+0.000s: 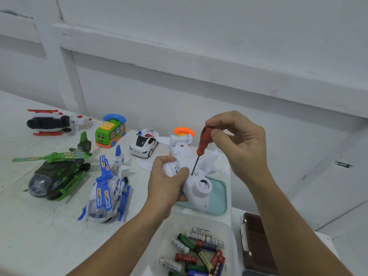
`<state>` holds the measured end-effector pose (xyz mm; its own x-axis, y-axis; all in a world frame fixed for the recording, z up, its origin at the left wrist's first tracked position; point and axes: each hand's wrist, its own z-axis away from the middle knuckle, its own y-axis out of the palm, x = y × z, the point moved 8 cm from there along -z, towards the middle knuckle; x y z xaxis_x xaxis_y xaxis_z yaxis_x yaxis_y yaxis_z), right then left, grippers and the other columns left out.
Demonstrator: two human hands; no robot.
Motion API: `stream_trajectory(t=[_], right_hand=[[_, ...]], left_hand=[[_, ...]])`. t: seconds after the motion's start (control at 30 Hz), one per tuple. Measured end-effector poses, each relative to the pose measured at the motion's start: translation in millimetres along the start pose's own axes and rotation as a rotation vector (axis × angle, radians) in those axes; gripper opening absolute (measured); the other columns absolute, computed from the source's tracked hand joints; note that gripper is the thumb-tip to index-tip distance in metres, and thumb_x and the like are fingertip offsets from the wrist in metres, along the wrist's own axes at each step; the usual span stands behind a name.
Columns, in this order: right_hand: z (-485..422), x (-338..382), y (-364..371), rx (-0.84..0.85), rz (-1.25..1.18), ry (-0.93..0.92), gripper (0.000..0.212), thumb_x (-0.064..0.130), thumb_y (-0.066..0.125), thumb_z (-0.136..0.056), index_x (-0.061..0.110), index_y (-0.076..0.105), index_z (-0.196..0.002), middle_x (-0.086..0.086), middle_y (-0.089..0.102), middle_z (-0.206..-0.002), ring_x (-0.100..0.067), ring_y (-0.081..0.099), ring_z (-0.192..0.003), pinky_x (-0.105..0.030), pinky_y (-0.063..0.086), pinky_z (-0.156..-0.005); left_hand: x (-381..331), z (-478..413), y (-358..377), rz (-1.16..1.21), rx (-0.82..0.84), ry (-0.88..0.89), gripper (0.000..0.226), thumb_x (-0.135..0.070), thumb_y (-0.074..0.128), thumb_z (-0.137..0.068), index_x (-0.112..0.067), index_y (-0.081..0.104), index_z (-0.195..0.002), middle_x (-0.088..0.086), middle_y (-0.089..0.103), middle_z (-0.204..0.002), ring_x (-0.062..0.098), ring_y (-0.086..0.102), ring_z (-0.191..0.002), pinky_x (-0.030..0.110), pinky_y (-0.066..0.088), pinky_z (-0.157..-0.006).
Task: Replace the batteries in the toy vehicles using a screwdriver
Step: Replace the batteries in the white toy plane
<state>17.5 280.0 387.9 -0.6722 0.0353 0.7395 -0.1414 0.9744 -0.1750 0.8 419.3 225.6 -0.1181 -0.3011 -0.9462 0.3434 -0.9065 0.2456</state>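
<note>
**Item:** white toy plane [196, 184], hollow moulded plastic, belly up, held above the tabletop [39, 236] over a teal-rimmed tray [221, 196].

**Handling:** judged light and stiff, and smooth enough to slip. The wings and tail are thin and likely to snap (grip the fuselage, never a wing).

**Hands:** the left hand [167, 182] wraps the fuselage mid-body. The right hand [239, 142] pinches the orange handle of the screwdriver [202, 144], whose dark shaft tip is set on the underside near a round housing.

**Nearby:** loose batteries [199, 250] lie in a clear tub [160, 242] nearer the person.
</note>
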Motion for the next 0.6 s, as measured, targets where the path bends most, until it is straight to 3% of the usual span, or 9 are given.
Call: stream_trajectory(t=[0.17,0.3,0.4,0.47,0.6], right_hand=[[-2.1,4.8,-1.8,-0.012,-0.033,-0.051,0.037,-0.022,0.053,-0.078,0.009,0.065,-0.094,-0.014,0.062,-0.088,-0.007,0.069,-0.075,-0.025,0.056,-0.066],[-2.7,-3.5,-2.5,-0.035,-0.133,0.01,0.031,-0.02,0.066,-0.077,0.01,0.058,-0.083,-0.022,0.059,-0.096,-0.014,0.067,-0.074,-0.043,0.057,-0.053],[-2.2,-12.5,-5.3,-0.061,-0.086,0.056,0.034,-0.006,0.077,-0.073,0.017,0.052,-0.078,-0.01,0.068,-0.103,-0.022,0.07,-0.088,-0.033,0.056,-0.057],[-1.5,-14.4,-2.6,-0.034,-0.067,0.056,0.035,-0.001,0.079,-0.074,0.022,0.053,-0.082,0.0,0.071,-0.102,-0.02,0.072,-0.086,-0.028,0.057,-0.061],[0.8,-17.1,1.9,0.049,-0.015,0.029,0.042,-0.004,0.074,-0.077,0.028,0.054,-0.095,0.006,0.069,-0.102,-0.021,0.072,-0.087,-0.032,0.059,-0.061]], left_hand=[[0.3,-2.6,2.5,0.0,-0.005,0.001,0.03,-0.008,0.067,-0.087,-0.028,0.049,-0.1,0.01,0.069,-0.097,0.023,0.061,-0.06,0.031,0.053,-0.048],[1.8,-5.0,3.3,-0.002,-0.012,0.001,0.03,-0.009,0.068,-0.086,-0.028,0.05,-0.101,0.011,0.069,-0.098,0.024,0.062,-0.062,0.032,0.054,-0.049],[1.9,-7.0,3.5,-0.002,-0.015,0.004,0.03,-0.01,0.068,-0.086,-0.029,0.05,-0.101,0.012,0.069,-0.098,0.023,0.063,-0.062,0.032,0.054,-0.05],[2.0,-8.6,3.4,-0.003,-0.019,0.006,0.03,-0.01,0.068,-0.086,-0.029,0.05,-0.1,0.012,0.069,-0.099,0.025,0.064,-0.064,0.033,0.054,-0.05],[3.2,-11.7,3.4,-0.011,-0.026,0.002,0.03,-0.01,0.068,-0.087,-0.03,0.05,-0.099,0.011,0.069,-0.1,0.024,0.064,-0.065,0.033,0.055,-0.05]])
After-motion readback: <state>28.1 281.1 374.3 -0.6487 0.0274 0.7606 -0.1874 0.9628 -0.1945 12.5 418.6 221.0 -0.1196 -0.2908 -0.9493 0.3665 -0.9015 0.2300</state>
